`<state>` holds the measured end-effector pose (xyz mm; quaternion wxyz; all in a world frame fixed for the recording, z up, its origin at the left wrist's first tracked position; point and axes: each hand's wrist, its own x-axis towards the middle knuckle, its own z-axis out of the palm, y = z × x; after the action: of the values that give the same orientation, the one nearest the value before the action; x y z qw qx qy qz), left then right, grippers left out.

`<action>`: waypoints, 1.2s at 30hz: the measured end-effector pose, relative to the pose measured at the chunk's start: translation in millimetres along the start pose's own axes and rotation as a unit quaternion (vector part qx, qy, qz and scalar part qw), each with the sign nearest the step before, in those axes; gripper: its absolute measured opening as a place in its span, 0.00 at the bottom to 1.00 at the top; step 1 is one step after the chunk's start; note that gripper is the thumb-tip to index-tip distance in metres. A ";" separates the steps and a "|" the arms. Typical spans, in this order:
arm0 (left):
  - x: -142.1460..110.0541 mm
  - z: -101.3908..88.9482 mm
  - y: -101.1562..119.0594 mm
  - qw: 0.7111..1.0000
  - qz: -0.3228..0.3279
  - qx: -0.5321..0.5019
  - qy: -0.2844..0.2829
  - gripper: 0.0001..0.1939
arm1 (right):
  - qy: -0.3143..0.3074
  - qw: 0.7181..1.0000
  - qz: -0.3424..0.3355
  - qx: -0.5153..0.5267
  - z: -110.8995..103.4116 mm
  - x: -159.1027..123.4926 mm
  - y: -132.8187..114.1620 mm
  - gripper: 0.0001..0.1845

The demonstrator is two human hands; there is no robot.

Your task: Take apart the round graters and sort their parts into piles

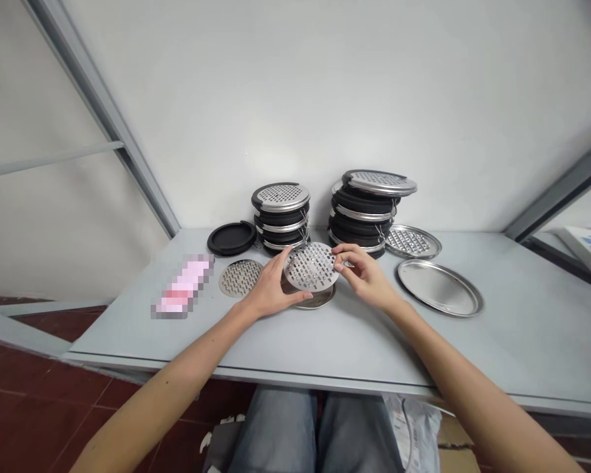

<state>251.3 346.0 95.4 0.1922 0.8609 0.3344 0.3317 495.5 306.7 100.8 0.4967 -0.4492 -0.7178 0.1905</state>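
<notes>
Here, centre frame, the left hand (pixel 270 288) clasps a flat, round, perforated metal disc (pixel 311 266), the right hand (pixel 368 277) pinching its rim!

The perforated disc (pixel 311 267) is being held at a tilt, its flat silver face facing toward the viewer. Rows of small holes are covering that face, and a plain band is running around the edge. Below, the round metal tray (pixel 320 301) is lying on the table (pixel 285 348), the disc partly hiding it.

Grey table (pixel 532 341), two stacks (pixel 282 220), black dish (pixel 231 239), perforated disc (pixel 240 278), central metal dish (pixel 320 301), larger tray (pixel 438 287)
</notes>
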 end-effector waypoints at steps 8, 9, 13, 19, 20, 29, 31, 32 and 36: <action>-0.7 0.4 -0.7 1.000 -0.010 0.017 0.007 0.51 | 0.027 0.989 0.057 0.131 4.6 2.4 -0.4 0.16; -0.7 0.3 -0.6 1.000 -0.006 0.022 0.009 0.51 | 0.032 0.983 0.076 0.162 4.5 3.3 -0.5 0.20; -1.0 0.1 -0.7 0.999 0.018 0.035 0.015 0.51 | 0.045 0.958 0.170 0.227 3.2 5.9 -0.2 0.27; -1.3 0.5 -0.8 0.999 0.038 0.036 0.010 0.50 | 0.017 0.919 0.255 0.301 0.2 7.8 2.1 0.28; -1.2 0.3 -0.6 0.998 0.039 0.037 0.013 0.49 | 0.017 0.916 0.257 0.308 -0.6 8.1 2.0 0.27; -0.8 1.7 -1.8 0.999 0.032 0.035 0.013 0.47 | 0.029 0.898 0.267 0.349 0.1 9.3 2.3 0.26; -1.2 2.5 -3.0 0.999 0.029 0.036 0.015 0.42 | 0.015 0.896 0.273 0.351 1.8 8.9 3.6 0.25; -1.3 2.5 -3.2 0.999 0.030 0.038 0.016 0.40 | 0.010 0.896 0.273 0.350 2.0 8.8 4.1 0.25; -1.3 0.8 -1.9 0.998 0.044 0.041 0.018 0.49 | 0.017 0.904 0.260 0.340 -1.5 9.1 4.1 0.24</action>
<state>250.3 346.3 93.2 0.1360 0.8758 0.3131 0.3413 497.7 316.2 103.4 0.5639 -0.4269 -0.4586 0.5380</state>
